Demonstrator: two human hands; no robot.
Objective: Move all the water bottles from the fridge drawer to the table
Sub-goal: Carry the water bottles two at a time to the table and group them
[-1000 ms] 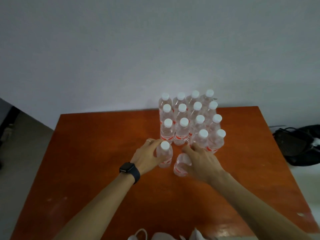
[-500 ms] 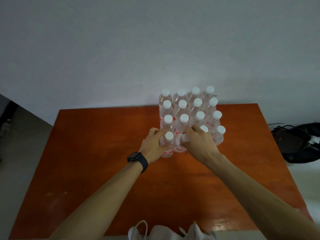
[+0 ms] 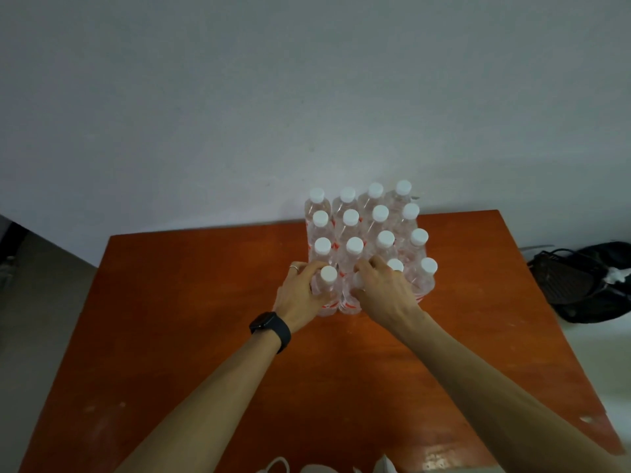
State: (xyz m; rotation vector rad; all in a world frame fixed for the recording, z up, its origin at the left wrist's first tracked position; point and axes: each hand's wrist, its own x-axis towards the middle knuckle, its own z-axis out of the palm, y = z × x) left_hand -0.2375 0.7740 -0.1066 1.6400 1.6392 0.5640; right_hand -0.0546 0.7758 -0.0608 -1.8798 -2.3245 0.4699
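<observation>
Now the left bottle point(image 3: 328, 275) and right bottle point(image 3: 349, 302), which stood short of the water bottle block point(image 3: 379, 213) a second ago, sit flush against the rows just beyond each grip on the table point(image 3: 205, 319). The left grip point(image 3: 304, 295) and right grip point(image 3: 382, 291) stay clamped on them, so release likely follows.

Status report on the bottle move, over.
Left grip holds front-left bottle. Right grip holds the bottle beside it. Both upright on table, tight against the bottle block. Black bag off table, right side.
</observation>
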